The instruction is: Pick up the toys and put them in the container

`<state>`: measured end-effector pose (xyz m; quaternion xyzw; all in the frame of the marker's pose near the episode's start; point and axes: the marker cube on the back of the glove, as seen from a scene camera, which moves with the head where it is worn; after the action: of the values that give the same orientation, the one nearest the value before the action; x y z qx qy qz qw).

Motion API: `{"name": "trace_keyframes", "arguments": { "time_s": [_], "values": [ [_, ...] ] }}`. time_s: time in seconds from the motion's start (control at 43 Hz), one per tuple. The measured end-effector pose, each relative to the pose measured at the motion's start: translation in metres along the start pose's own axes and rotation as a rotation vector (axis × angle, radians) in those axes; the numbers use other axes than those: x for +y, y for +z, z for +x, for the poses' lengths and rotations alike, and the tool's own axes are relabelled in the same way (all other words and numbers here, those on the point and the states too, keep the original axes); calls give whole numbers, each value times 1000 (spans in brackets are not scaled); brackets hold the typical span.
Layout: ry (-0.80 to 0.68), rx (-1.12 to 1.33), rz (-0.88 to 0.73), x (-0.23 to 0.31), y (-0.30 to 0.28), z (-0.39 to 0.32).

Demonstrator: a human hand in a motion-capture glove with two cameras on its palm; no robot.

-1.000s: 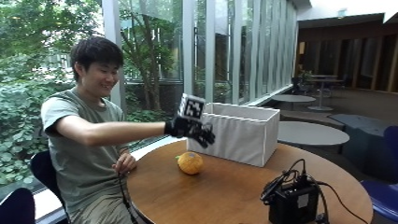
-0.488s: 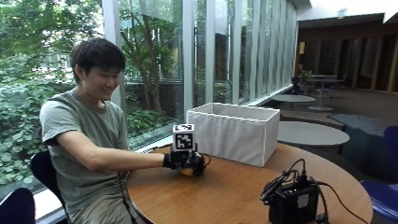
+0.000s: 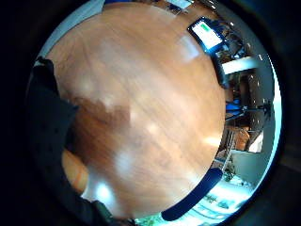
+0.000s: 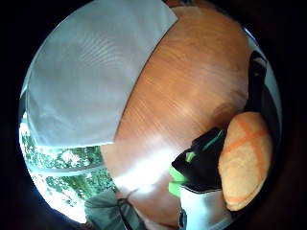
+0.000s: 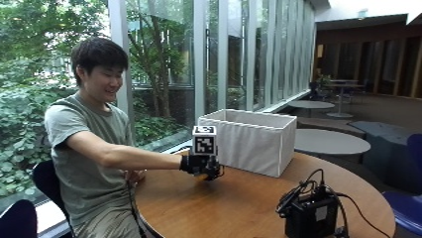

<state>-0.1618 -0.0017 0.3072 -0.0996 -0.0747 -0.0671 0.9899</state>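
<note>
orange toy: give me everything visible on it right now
The toy is a rounded orange plush with darker orange crossing stripes and a soft, fuzzy-looking surface. The gloved right hand curls round it just above the round wooden table, in front of the white fabric box. From outside the hand hides nearly all of it.

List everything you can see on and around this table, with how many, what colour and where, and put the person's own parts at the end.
Table: one, round, brown wood, in front of the seated person.
Container: one, white fabric box, open top, on the far side of the table by the window.
Toy: one, orange with darker orange stripes, soft-looking, in the gloved hand beside the container.
Black device: one, black with cables, on the near right edge of the table.
Other tables: several, grey round ones, behind, farther down the room.
Chair: one, dark blue, under the person.
Right hand: one, black glove, its grip curled round the toy above the table.
Left hand: one, bare, at the table edge near the body.
</note>
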Motion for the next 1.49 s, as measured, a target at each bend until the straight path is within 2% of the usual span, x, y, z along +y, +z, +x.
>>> {"name": "trace_keyframes", "arguments": {
  "time_s": [0.14, 0.233, 0.302, 0.442, 0.558, 0.884, 1.023, 1.117, 1.303, 1.349, 1.419, 1.489],
  "values": [
    [-1, 28, 7, -4, -50, 16],
    [76, 164, 81, -12, -112, 28],
    [-46, 228, 103, -9, -156, 33],
    [-50, 185, 189, -11, -223, 16],
    [3, 139, 217, -20, -251, 1],
    [-78, 1, 246, -58, -299, -65],
    [-41, 102, 243, -83, -301, -86],
    [-59, 120, 237, -100, -300, -117],
    [10, 111, 217, -140, -286, -208],
    [-43, 131, 203, -147, -279, -227],
    [-197, 157, 183, -152, -272, -243],
    [-256, 143, 164, -160, -265, -263]
  ]
}}
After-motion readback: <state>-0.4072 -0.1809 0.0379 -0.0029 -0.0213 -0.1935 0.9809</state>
